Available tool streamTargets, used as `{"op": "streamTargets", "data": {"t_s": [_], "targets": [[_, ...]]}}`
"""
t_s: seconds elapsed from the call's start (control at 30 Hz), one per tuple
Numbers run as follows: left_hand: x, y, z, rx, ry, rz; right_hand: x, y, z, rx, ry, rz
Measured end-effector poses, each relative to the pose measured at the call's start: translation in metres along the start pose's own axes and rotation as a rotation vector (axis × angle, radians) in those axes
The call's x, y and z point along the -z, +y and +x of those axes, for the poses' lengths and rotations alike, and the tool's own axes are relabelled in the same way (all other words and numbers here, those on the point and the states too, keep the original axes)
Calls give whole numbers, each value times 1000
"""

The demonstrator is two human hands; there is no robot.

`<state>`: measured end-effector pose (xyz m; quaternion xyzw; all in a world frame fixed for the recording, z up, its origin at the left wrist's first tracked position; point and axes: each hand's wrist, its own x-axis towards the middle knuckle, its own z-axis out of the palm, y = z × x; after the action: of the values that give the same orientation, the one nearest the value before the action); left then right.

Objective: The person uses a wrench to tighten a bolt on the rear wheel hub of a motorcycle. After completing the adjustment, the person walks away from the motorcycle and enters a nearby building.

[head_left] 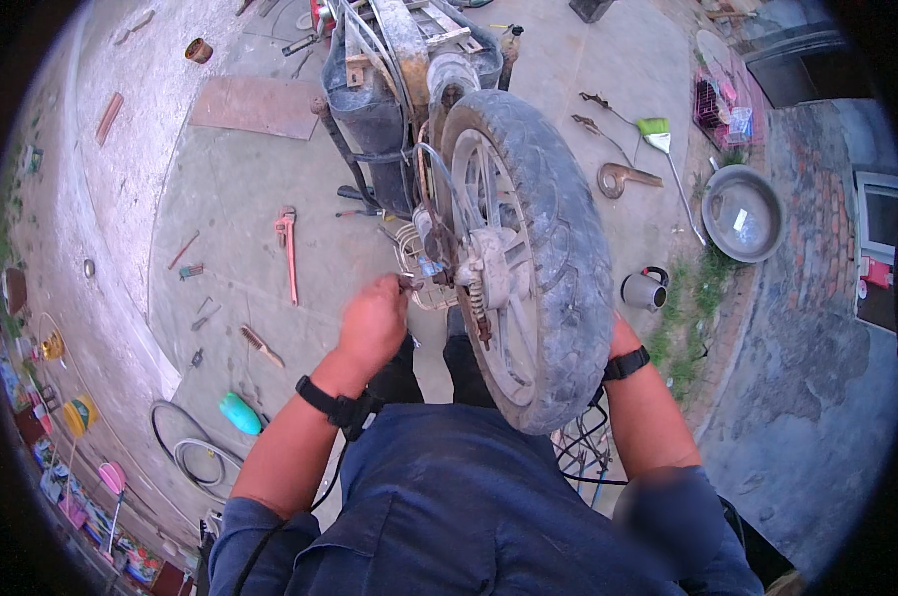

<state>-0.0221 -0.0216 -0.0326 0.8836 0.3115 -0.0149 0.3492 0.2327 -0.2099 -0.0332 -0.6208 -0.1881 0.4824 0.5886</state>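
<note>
A worn motorcycle wheel (568,238) with a dusty tyre and pale spokes stands upright in front of me, attached to the vehicle's frame (399,60). Left of its hub (503,260), my left hand (374,318) is closed, with a small dark metal end at its fingertips. What the fingers hold cannot be made out. Beside them are the axle parts, including a coil spring (477,290) on a rod. My right hand (622,336) is at the tyre's right side; the wheel hides its fingers.
On the floor at left lie a red pipe wrench (287,253), a wooden-handled brush (261,345), a teal bottle (239,412) and a coiled hose (196,457). To the right are a grey jug (644,289), a round metal basin (744,179) and a green-headed broom (667,149).
</note>
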Motion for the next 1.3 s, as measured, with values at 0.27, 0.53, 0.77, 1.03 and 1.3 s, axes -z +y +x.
{"op": "streamTargets", "data": {"t_s": [0.27,0.53,0.77,1.03,1.3], "targets": [[28,55,-23,438,-661,-1183,-30,-52,-16,-171,91,79],[24,63,-20,552,-628,-1414,1,-2,-7,-367,81,238],[45,73,-18,645,-620,-1409,-7,-10,-4,-297,100,147],[56,71,-15,687,-611,-1484,3,10,-2,-106,88,-138],[68,82,-6,811,-563,-1383,-20,-28,-13,-52,121,-315]]}}
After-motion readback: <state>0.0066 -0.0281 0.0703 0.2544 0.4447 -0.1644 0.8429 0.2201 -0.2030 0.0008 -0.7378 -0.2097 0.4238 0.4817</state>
